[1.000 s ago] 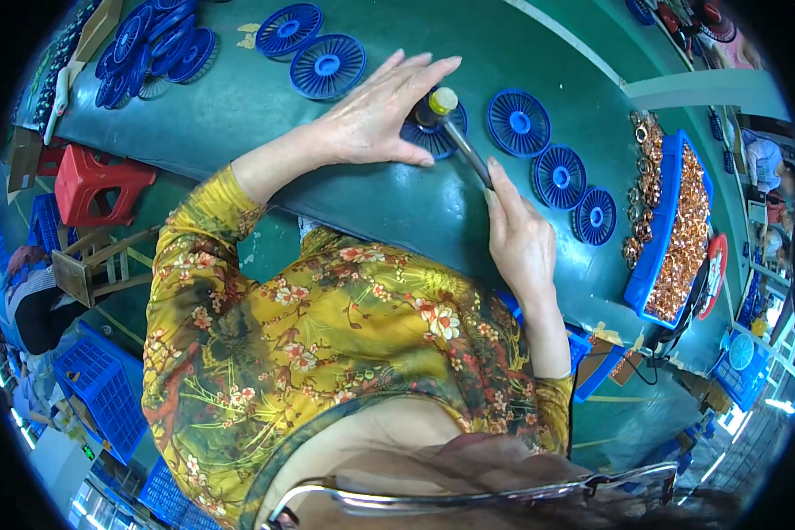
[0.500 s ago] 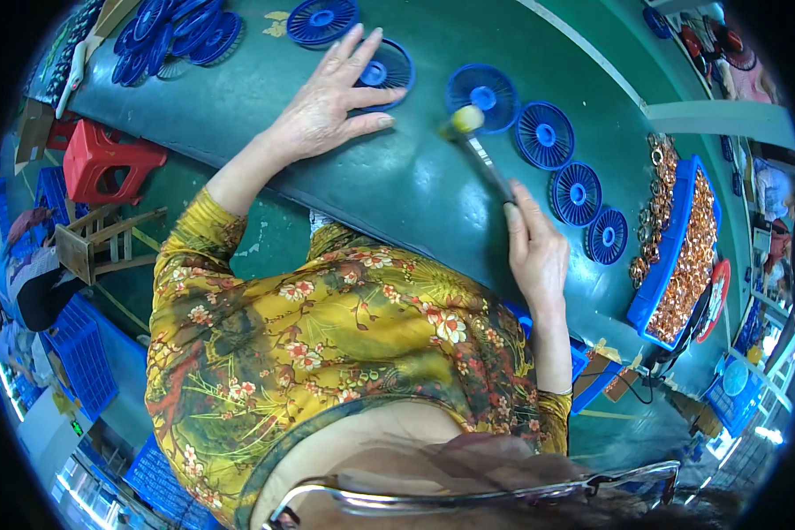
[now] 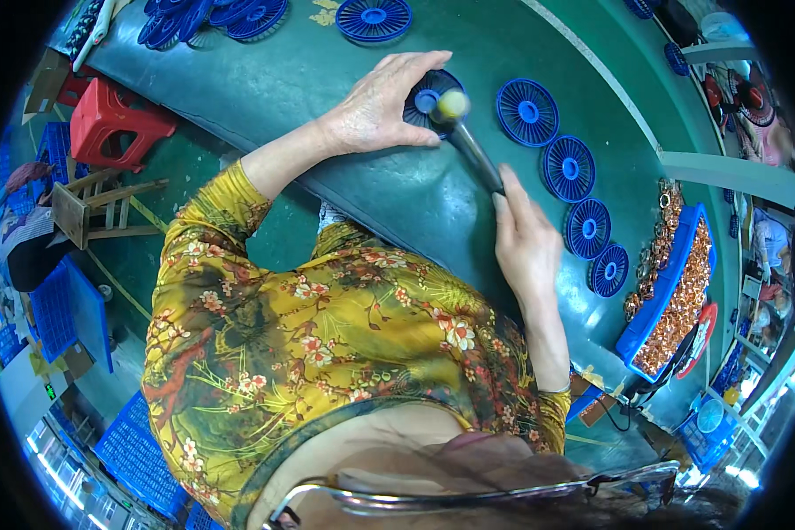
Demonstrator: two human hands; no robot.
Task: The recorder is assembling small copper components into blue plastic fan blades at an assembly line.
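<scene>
My left hand point(image 3: 380, 106) lies flat over a blue round slotted plastic disc point(image 3: 426, 95) on the green table point(image 3: 344, 177), fingers spread and pressing it down. A small mallet point(image 3: 465, 132) with a dark handle and a pale yellow head is gripped in my right hand point(image 3: 526, 238). The mallet's head hovers right at the disc's centre, beside my left thumb. To the right of the mallet, several more blue discs point(image 3: 527, 111) lie in a curved row.
A pile of blue discs point(image 3: 212, 13) and one single disc point(image 3: 373, 18) lie at the table's far side. A blue tray point(image 3: 671, 283) of small copper-coloured parts stands at the right. A red stool point(image 3: 106, 119) and a wooden stool point(image 3: 88, 208) are on the left.
My left hand has drawn a blue disc nearer and now covers it. The mallet's head has swung left onto that disc, with my right hand following.
</scene>
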